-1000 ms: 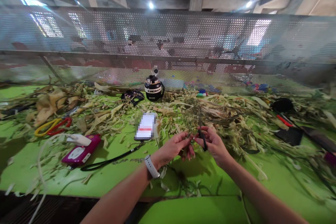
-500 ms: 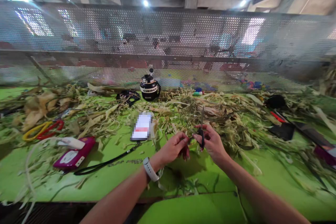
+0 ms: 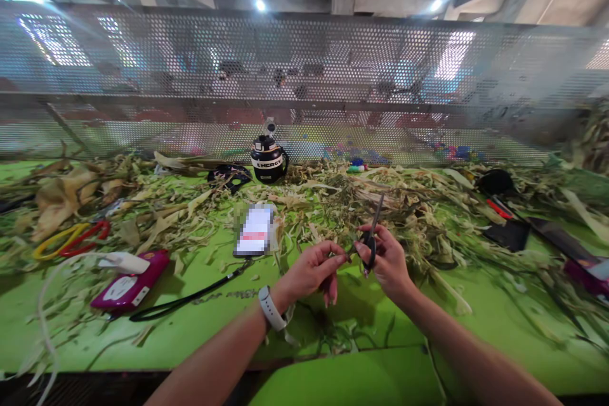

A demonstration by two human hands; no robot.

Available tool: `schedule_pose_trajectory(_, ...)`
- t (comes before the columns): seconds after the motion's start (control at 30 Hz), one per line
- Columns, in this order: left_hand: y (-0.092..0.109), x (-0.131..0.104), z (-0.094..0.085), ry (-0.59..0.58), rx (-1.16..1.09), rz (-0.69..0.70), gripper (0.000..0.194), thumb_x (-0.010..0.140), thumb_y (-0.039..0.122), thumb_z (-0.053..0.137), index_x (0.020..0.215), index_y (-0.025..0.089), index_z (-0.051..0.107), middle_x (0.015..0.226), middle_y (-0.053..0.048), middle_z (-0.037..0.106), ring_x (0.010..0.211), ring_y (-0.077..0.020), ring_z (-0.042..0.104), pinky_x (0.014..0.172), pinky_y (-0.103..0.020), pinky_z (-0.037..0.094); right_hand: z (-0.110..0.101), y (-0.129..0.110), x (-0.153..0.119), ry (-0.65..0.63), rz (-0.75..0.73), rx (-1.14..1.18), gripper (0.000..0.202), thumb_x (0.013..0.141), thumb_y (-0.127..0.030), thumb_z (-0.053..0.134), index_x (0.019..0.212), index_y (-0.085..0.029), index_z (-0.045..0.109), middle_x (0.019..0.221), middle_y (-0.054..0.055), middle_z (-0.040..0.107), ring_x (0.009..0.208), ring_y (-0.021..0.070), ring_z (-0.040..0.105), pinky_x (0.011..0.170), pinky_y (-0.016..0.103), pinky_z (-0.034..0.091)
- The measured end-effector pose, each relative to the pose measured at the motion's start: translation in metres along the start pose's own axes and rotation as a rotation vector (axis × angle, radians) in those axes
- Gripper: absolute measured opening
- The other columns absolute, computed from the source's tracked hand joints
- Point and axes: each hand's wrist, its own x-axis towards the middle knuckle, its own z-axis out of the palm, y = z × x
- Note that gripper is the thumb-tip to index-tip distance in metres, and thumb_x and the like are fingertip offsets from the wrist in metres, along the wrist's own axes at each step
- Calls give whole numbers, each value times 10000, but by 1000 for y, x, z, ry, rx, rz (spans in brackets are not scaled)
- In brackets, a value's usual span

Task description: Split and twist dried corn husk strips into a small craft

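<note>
My right hand holds small scissors with black handles, the blades pointing up and away from me. My left hand, with a white watch band on its wrist, is closed in a pinch. Between the two hands runs a thin dark strand, pinched at its left end by my left fingertips; its exact kind is too small to tell. Just beyond both hands lies a heap of dry plant strips, like corn husk, on the green tabletop.
A phone with a black strap lies left of my hands. Further left are a magenta power bank with a white plug and cable, and red-and-yellow-handled scissors. A black jug stands before a perforated metal screen.
The scissors have tilted to the right, and my right hand has shifted slightly right. My left fingers now reach further right in their pinch. The whole view has slid a little.
</note>
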Motion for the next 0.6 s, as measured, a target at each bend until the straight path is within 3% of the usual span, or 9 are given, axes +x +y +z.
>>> schedule_pose_trajectory(0.17,0,2,0,30,29,66,338,783,499,534,811,182,420,614,-23,672,523,-123,617,455,-197,429,-1,1,0,4,-31,-20,366,618,-271,692,931,-199,517,536,-82,485,398,55,407,310,151,364)
schedule_pose_trajectory(0.27,0,3,-1,80,67,106,331,784,493,540,782,181,432,711,-40,678,636,-135,627,457,-193,401,-3,2,2,-15,-45,-53,395,645,-274,666,996,-202,500,559,-80,483,403,68,423,323,178,403)
schedule_pose_trajectory(0.47,2,1,-4,88,52,114,307,796,465,540,799,167,468,539,26,586,429,-69,485,453,-199,382,-13,8,7,-109,-228,-344,524,677,-234,627,1168,-221,444,737,-17,619,614,134,599,571,261,514)
schedule_pose_trajectory(0.6,0,1,-5,75,118,91,357,773,503,547,812,150,508,510,22,574,386,-59,445,415,-187,360,-12,6,7,-125,-217,-419,571,669,-235,618,1199,-210,408,752,0,648,609,155,611,615,302,520)
